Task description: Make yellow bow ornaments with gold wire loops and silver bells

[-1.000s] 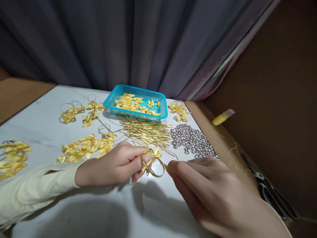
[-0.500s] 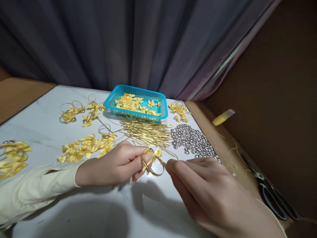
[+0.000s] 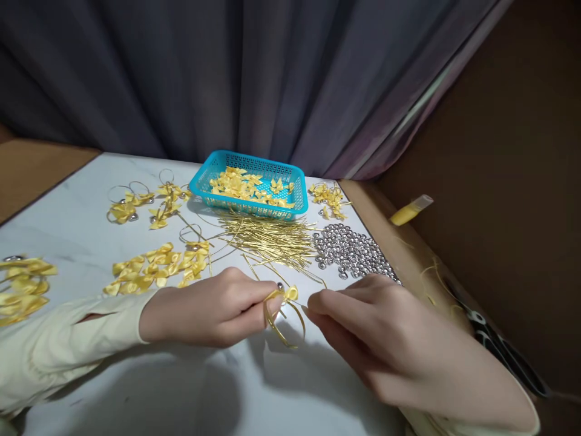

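My left hand (image 3: pixel 213 309) is closed, pinching a yellow satin ribbon bow (image 3: pixel 290 293) between thumb and fingertips. A small round silver bead (image 3: pixel 280 286) sits at the top of the bow. Below it hangs a curved gold cord (image 3: pixel 278 332), one end of it loose. Just to the right, my right hand (image 3: pixel 376 333) is also closed, its thumb and forefinger pinching a thin strand that runs out from the bow. The fingertips hide the strand's end. Both hands are held above the white marbled table (image 3: pixel 181 387).
Behind my hands lies a pile of gold cords (image 3: pixel 272 239). A blue basket (image 3: pixel 249 209) holds more bows. Silver beads (image 3: pixel 354 251) are heaped at right; finished-looking bows with loops (image 3: pixel 167 206) and loose bows (image 3: pixel 149 266) lie left. Scissors (image 3: pixel 503 351) and a yellow tube (image 3: pixel 411 211) are at right.
The gold cord made a closed ring under the bow; now it hangs open with a free end. My right hand has shifted slightly, and the silver bead shows more clearly.
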Tool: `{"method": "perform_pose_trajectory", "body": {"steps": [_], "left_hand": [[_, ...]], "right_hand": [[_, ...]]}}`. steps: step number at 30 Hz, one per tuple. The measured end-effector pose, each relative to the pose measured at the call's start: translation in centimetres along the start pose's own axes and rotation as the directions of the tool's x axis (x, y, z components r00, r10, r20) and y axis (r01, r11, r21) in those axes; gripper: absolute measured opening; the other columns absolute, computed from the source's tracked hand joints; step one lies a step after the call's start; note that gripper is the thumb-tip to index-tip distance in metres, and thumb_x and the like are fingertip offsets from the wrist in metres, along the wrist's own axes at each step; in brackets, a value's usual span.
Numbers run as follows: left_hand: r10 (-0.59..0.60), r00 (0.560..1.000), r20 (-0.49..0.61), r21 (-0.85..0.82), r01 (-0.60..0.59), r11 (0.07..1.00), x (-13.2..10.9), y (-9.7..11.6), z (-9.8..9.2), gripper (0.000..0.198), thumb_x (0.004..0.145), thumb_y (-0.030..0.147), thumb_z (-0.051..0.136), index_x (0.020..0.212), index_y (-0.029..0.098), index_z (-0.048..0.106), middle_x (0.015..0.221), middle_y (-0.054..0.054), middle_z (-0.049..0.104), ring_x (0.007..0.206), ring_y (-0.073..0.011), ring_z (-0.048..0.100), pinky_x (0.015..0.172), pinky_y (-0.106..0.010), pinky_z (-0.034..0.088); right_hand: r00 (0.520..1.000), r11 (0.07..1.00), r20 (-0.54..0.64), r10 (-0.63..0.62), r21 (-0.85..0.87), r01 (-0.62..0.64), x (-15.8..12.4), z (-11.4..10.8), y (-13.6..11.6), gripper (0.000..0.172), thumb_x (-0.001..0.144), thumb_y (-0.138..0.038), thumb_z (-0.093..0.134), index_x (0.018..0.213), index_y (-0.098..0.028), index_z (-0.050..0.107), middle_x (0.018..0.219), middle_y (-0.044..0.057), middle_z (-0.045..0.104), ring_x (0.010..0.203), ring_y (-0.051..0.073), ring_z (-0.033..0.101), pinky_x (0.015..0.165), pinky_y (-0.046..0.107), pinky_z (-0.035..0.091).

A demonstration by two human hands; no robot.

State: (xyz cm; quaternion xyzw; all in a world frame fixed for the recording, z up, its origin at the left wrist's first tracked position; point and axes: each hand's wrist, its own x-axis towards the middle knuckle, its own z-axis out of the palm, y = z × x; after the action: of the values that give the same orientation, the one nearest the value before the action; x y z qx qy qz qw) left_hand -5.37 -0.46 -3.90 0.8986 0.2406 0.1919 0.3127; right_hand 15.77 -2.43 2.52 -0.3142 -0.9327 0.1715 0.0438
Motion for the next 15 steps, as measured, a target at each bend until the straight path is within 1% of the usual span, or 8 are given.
{"method": "perform_pose_trajectory", "body": {"steps": [2,5,8,11,15], "left_hand": [[0.005,1.0,0.015,0.004,-0.005,1.0,0.0,-0.1,0.0,0.028,0.092,0.02,0.03,0.067,0.017,0.044,0.054,0.005,0.041,0.047,-0.0077,0.04,0.049,-0.019,0.032],[0.017,0.999,0.03,0.002,-0.017,1.0,0.0,-0.1,0.1,0.028,0.091,0.019,0.031,0.065,0.018,0.039,0.054,0.006,0.037,0.046,-0.0078,0.036,0.047,-0.02,0.03],[0.03,0.998,0.053,0.012,-0.03,0.999,0.0,0.1,0.1,0.027,0.09,0.018,0.031,0.064,0.019,0.037,0.053,0.006,0.036,0.045,-0.0081,0.036,0.046,-0.021,0.028],[0.048,0.995,0.082,0.03,-0.051,0.998,-0.1,0.2,0.2,0.026,0.089,0.016,0.032,0.064,0.019,0.037,0.052,0.006,0.035,0.044,-0.0085,0.034,0.046,-0.022,0.027],[0.075,0.991,0.107,0.038,-0.08,0.996,-0.2,0.4,0.2,0.025,0.088,0.015,0.032,0.064,0.019,0.037,0.051,0.006,0.036,0.043,-0.0094,0.032,0.045,-0.023,0.026]], "right_hand": [[1.0,0.999,0.021,-0.007,0.049,0.006,0.2,-0.1,0.3,0.015,0.078,-0.005,0.045,0.07,-0.015,0.054,0.052,-0.004,0.044,0.044,0.008,0.038,0.044,0.024,0.024],[0.999,0.994,0.028,-0.026,0.103,0.023,0.5,-0.3,0.9,0.017,0.077,-0.005,0.045,0.074,-0.013,0.059,0.051,-0.005,0.042,0.043,0.007,0.036,0.043,0.022,0.025],[0.995,0.981,0.031,-0.093,0.172,0.087,0.9,-0.5,1.6,0.017,0.077,-0.004,0.047,0.071,-0.012,0.061,0.049,-0.005,0.039,0.043,0.006,0.033,0.042,0.02,0.025],[0.985,0.948,0.048,-0.166,0.282,0.146,1.4,-0.7,2.4,0.016,0.076,-0.004,0.049,0.069,-0.011,0.062,0.049,-0.005,0.042,0.044,0.005,0.035,0.043,0.017,0.027],[0.976,0.884,0.075,-0.207,0.442,0.154,2.1,-0.6,3.6,0.013,0.078,-0.009,0.054,0.068,-0.009,0.062,0.049,-0.005,0.044,0.043,0.004,0.035,0.042,0.015,0.029]]}}
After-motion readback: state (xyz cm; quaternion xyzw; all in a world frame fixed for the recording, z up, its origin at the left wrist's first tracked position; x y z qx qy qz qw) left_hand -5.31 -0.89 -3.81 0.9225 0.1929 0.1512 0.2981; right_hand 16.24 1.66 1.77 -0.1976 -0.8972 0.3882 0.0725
